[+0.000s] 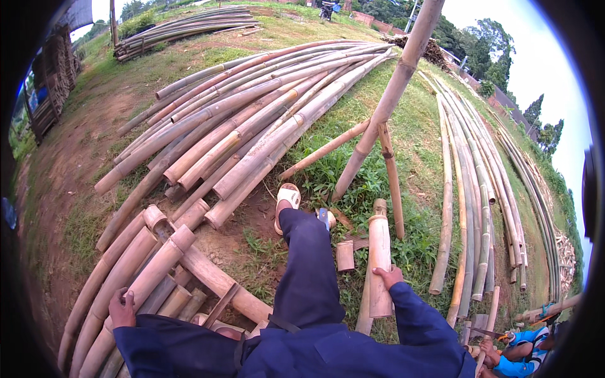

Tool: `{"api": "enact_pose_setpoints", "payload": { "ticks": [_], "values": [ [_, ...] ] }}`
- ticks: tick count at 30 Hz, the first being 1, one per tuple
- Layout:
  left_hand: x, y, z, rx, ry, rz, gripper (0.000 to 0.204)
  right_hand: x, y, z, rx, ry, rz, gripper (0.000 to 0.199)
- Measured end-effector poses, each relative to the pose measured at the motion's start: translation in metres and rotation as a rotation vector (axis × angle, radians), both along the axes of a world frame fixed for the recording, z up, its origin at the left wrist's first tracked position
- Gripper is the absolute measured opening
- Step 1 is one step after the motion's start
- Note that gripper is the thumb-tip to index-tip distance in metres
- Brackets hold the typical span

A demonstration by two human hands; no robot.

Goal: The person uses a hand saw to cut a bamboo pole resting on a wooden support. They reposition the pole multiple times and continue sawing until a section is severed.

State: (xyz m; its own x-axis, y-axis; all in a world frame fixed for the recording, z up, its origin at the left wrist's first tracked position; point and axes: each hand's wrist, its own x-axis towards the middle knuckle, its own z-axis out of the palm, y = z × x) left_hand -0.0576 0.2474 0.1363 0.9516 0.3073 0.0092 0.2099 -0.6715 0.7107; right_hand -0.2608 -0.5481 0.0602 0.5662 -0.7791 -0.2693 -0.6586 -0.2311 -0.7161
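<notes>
My right hand (389, 277) is wrapped around the side of a short, thick bamboo section (379, 264), which stands upright just right of my leg. At the lower left, my left hand (121, 310) rests with bent fingers on a long bamboo pole (154, 271), whose cut end points away from me. More poles (113, 283) lie alongside it. A crosswise bamboo piece (220, 280) lies beyond my left arm, with a flat dark strip (222, 303) leaning by it. A small bamboo offcut (345, 255) sits left of the upright section.
A large bamboo stack (252, 126) spreads ahead. A slanted bamboo post (384, 104) with braces rises from the grass. More long poles (469, 201) lie to the right. A co-worker in blue (523, 353) works at the lower right. My sandalled foot (288, 201) is on bare soil.
</notes>
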Motion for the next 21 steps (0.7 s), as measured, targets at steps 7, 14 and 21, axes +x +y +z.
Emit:
{"api": "enact_pose_setpoints", "payload": {
  "ticks": [7,14,21],
  "values": [
    [0.011,-0.023,0.005,0.103,0.251,-0.214,0.047,-0.108,0.003,-0.058,-0.015,0.125,-0.173,0.066],
    [0.011,-0.009,0.005,0.122,0.317,-0.208,0.058,-0.119,0.014,-0.058,-0.077,0.206,-0.244,0.075],
    [-0.003,-0.01,0.01,0.145,0.304,-0.14,0.052,-0.054,0.032,-0.068,-0.047,0.108,-0.163,0.077]
  ]
}}
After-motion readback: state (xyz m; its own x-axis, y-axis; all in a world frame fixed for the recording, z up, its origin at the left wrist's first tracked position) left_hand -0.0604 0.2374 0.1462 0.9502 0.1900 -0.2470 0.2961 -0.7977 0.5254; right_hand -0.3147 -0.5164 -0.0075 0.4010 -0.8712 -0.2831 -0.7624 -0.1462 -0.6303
